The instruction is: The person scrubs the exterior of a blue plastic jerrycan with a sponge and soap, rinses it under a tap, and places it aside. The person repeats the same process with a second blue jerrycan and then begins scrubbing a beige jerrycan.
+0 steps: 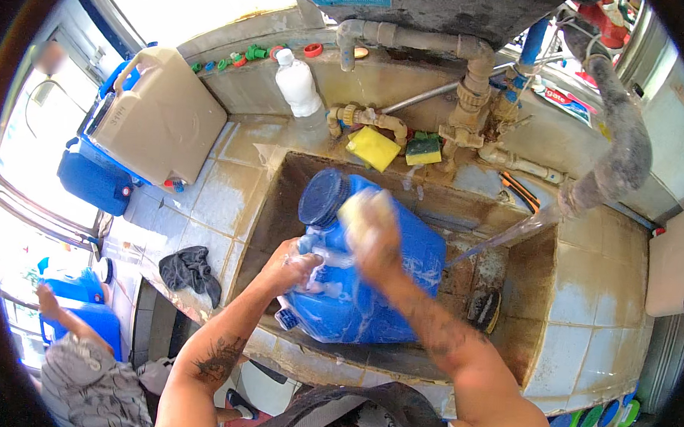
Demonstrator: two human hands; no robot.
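A big blue plastic jug (360,307) lies in the tiled sink basin (525,316), streaked with white suds. Its dark blue screw cap (322,198) faces the upper left, and a small spigot cap (286,318) sticks out low at the left. My left hand (293,266) grips the jug by its soapy handle (334,258). Blurred by motion, my right hand (378,244) presses a pale yellow sponge (365,212) against the jug's top beside the cap. Water (497,239) pours from a thick grey hose (618,141) into the basin behind the jug.
On the back ledge lie a yellow sponge (374,148), a green-and-yellow sponge (423,149), an orange-black cutter (520,192) and a plastic bottle (301,89). A beige jug (167,117) and a dark cloth (192,272) are left. Pipes (470,87) cross behind. Another person (90,374) stands lower left.
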